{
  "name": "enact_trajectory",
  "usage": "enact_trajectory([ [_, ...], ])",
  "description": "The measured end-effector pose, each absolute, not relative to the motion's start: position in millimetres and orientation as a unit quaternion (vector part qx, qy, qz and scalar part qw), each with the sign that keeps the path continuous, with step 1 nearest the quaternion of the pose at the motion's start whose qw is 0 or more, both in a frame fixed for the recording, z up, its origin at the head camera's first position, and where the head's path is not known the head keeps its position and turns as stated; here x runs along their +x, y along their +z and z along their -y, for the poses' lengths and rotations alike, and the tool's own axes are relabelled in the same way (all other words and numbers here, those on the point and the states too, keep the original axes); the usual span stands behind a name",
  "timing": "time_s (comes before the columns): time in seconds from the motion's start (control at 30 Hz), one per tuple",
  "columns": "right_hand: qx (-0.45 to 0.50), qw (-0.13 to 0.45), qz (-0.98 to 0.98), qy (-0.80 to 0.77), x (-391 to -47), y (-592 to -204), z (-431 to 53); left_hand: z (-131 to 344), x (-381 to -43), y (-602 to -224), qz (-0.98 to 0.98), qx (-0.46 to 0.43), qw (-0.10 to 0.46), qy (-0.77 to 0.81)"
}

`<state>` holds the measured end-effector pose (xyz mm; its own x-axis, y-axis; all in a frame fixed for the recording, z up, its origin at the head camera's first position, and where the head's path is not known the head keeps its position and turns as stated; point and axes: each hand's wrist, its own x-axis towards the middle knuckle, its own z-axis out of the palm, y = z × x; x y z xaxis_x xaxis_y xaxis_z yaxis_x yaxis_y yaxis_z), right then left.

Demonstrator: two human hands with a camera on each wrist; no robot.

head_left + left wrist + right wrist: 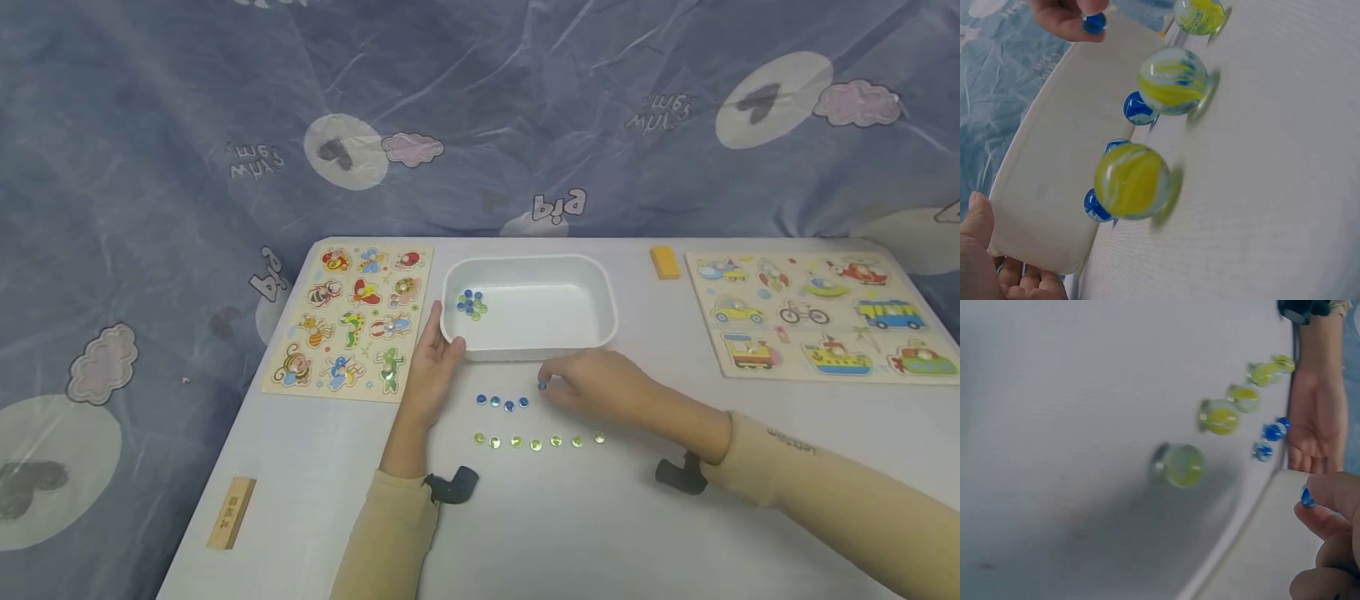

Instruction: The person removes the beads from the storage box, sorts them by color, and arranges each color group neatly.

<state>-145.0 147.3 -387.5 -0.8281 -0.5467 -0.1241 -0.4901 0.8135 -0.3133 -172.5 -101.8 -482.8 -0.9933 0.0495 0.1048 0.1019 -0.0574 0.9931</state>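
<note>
My right hand (600, 387) pinches a blue marble (1094, 24) between thumb and fingertip, close to the front wall of a white tray (540, 355). The tray's left end is in the grip of my left hand (431, 367), thumb at the rim, fingers around the outside in the left wrist view. Inside the tray's left part lies a cluster of blue marbles (468, 305) and yellow-green marbles (476, 316). In front of the tray, several blue marbles (496, 402) form a short row on the table. A longer row of yellow-green marbles (516, 442) runs nearer to me.
A wooden insect puzzle board (380, 321) lies left of the tray, a vehicle puzzle board (828, 321) at the right. A yellow block (665, 262) sits at the back edge. Near the table's left edge is a wooden block (232, 513). A patterned blue cloth (465, 83) hangs behind the table.
</note>
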Motion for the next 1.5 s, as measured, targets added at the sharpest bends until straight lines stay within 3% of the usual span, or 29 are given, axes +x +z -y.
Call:
enact_trajectory([
  [0.47, -0.296, 0.133, -0.938, -0.123, -153, -415, -140, 101, -164, -461, 0.678, -0.043, -0.007, -0.733],
  [0.67, -0.298, 0.13, -0.939, -0.107, -152, -418, -140, 102, -168, -468, 0.68, -0.033, -0.005, -0.732],
  [0.93, -0.281, 0.118, -0.942, -0.141, -154, -388, -143, 102, -172, -480, 0.678, -0.051, 0.016, -0.734],
  [1.23, -0.284, 0.091, -0.935, -0.192, -202, -375, -139, 102, -170, -473, 0.667, -0.049, 0.001, -0.743],
  [1.5, -0.276, 0.161, -0.922, -0.219, -242, -389, -121, 101, -163, -456, 0.67, -0.047, -0.009, -0.74],
])
